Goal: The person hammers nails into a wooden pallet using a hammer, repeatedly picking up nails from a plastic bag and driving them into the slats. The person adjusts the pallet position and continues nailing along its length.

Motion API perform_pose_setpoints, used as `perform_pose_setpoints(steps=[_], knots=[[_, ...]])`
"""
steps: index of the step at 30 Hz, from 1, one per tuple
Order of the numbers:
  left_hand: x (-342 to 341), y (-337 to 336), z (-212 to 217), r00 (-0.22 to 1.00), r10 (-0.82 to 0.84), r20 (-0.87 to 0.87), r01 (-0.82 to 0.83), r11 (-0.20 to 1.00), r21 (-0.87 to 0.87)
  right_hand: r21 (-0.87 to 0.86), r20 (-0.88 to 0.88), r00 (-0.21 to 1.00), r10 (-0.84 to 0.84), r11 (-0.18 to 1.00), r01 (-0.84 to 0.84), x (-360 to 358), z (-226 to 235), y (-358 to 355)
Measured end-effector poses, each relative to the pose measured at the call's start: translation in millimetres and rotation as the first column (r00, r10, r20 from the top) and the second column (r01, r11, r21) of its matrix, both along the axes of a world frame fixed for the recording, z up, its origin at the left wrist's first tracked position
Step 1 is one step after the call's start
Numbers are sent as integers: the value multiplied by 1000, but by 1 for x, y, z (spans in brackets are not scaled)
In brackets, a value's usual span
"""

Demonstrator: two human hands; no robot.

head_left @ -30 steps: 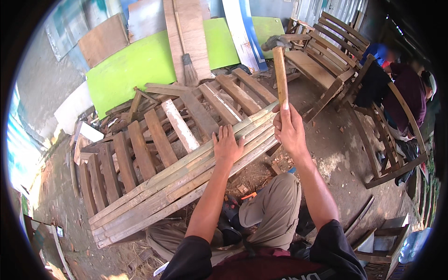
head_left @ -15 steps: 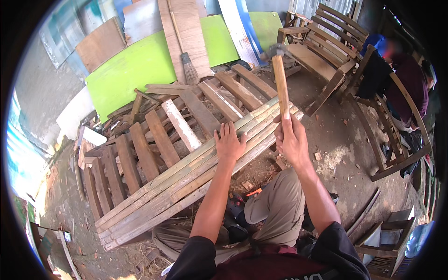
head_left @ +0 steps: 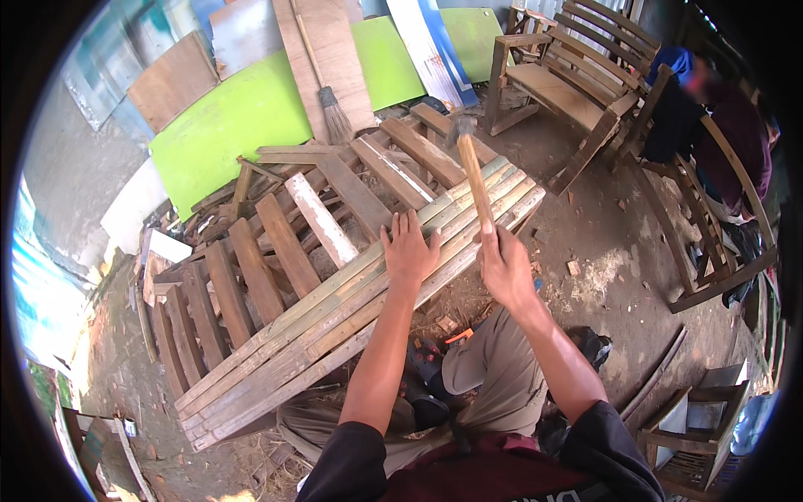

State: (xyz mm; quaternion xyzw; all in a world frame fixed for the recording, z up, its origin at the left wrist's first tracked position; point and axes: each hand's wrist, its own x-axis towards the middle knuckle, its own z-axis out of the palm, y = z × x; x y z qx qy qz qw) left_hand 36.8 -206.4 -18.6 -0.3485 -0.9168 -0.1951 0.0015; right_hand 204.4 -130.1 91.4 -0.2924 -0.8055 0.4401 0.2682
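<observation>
The left hand (head_left: 410,249) lies palm down on a bundle of strips (head_left: 276,358), its fingers slightly spread and gripping nothing. The strips are long, narrow pieces of worn wood set side by side, running from about eight o'clock to two o'clock of that hand. They lie across the near side of a slatted frame (head_left: 287,247), whose dark slats fan out beyond them; one slat (head_left: 322,222), toward half past nine, carries chipped white paint.

The right hand (head_left: 506,266), at three o'clock of the left, is wrapped narrow around the lower handle of a hammer (head_left: 473,177), with the thumb laid along the wood. The handle leans toward half past eleven from that hand, with the dark head at its upper end. How high the head hangs cannot be told.

Seen from the left hand, a broom (head_left: 335,117) leans at eleven o'clock against a plywood board (head_left: 343,50), and a green panel (head_left: 234,125) stands at ten. A wooden seat (head_left: 556,88) is between one and two. A co-worker (head_left: 736,159) in a dark top is near half past two, partly behind a chair frame (head_left: 661,226). A small orange thing (head_left: 460,336) lies on the floor at five.
</observation>
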Motion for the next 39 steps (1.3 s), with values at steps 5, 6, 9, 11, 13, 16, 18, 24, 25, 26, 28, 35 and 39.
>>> perform_pose_setpoints(steps=[5, 6, 9, 11, 13, 16, 18, 24, 25, 26, 28, 35, 39], knots=[[-1, 3, 4, 1000, 3, 3, -3, 1000, -8, 6, -305, 949, 77, 997, -79, -25, 46, 11], [-1, 4, 4, 1000, 4, 6, -4, 1000, -6, 6, -352, 931, 98, 995, -103, -30, 34, 11], [0, 4, 4, 1000, -8, 2, 8, 1000, 8, 69, 18, 999, 34, 997, -36, -16, -13, 4], [3, 10, 9, 999, -31, -8, 31, 999, 19, 33, 114, 991, 74, 996, -79, 1, -92, 17], [1, 6, 7, 1000, -19, -7, 19, 1000, 15, -224, 152, 986, 68, 974, -33, 1, -82, 13], [-2, 0, 1, 1000, 5, -10, -4, 1000, 22, -342, -45, 996, 72, 936, -83, -4, -21, 0], [0, 0, 1, 1000, 2, 2, -2, 1000, 12, -277, -208, 976, 67, 953, -125, -11, 21, 1], [3, 5, 3, 1000, -13, 14, 13, 1000, 9, 11, -243, 963, 113, 993, -114, -25, -2, 23], [3, 6, 5, 1000, -14, 16, 14, 1000, 7, 56, -113, 989, 98, 994, -92, -19, -23, 23], [4, 7, 7, 1000, -22, 19, 22, 1000, 13, -18, 75, 991, 112, 994, -111, -9, -49, 28], [1, 3, 6, 1000, -22, 20, 22, 1000, 13, -117, 268, 953, 141, 987, -113, -9, -49, 27], [-3, 0, -4, 1000, 6, -27, -5, 999, 39, -165, -184, 960, 214, 956, -244, -18, 49, 21], [1, 6, -3, 1000, -8, -22, 9, 998, 60, -80, -282, 947, 152, 980, -181, -22, 16, 23]])
